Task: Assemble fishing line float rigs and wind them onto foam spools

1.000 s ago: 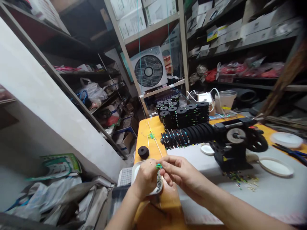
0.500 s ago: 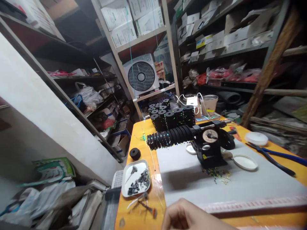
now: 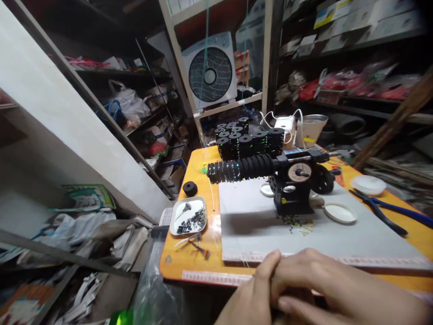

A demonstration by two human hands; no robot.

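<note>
My left hand and my right hand are close together at the near edge of the table, touching each other. Both have curled fingers; a dark patch shows between them, but whatever they hold is hidden. Beyond them a white board bears a black machine with a round wooden disc on its side. Its horizontal shaft carries a row of black rings wound with thin coloured thread. Small yellow and dark bits lie scattered at its foot.
To the left stand a white tray of small black parts, a black roll and brushes. Stacked black spools are at the back. Blue-handled pliers and a white lid lie to the right.
The view has tipped downward, so the table sits higher in the picture. My left hand has come into view beside my right hand, which now shows farther right.
</note>
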